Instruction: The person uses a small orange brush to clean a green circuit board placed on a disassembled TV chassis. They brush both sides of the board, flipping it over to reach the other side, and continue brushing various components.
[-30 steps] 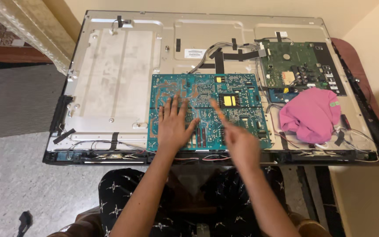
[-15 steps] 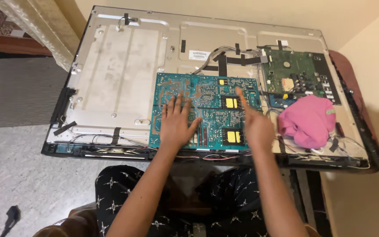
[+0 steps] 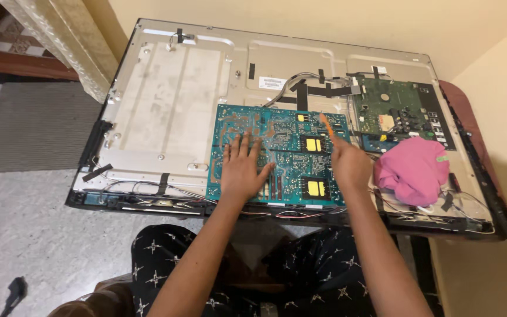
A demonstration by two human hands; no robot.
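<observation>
- Since prev frame: right hand (image 3: pixel 350 166) has slid right and far-ward over the board; the orange-tipped tool (image 3: pixel 325 124) now points at the far right part of it. Left hand (image 3: pixel 243 169) barely shifted. Camera view also moved a bit.
- Left hand: flat, palm down, fingers (image 3: pixel 237 147) spread wide, pressing on the teal circuit board (image 3: pixel 283 155). Grips nothing, just steadies.
- Right hand: closed round the thin tool, handle mostly hidden in the fist; only the orange end shows, tip at or just above the board near the yellow components (image 3: pixel 313 144). Can't tell if tip is touching.
- Teal board lies at centre-near of the opened flat-panel back (image 3: pixel 165 100), which rests face down on the counter (image 3: pixel 462 105).
- Smaller green board (image 3: pixel 397 111) at far right, black tape strips and a wire bundle (image 3: pixel 291 88) between the two boards.
- Pink cloth (image 3: pixel 413 173) bunched just right of the right hand, near edge.
- Progress, as a judgement: rear cover is already off, metal chassis bare at left. Both boards sit in place w/ cables attached, so work on the teal board looks early-to-mid; whether any fasteners are out is too small to tell.
- Person seated at near edge, patterned dark trousers (image 3: pixel 300 270) below.
</observation>
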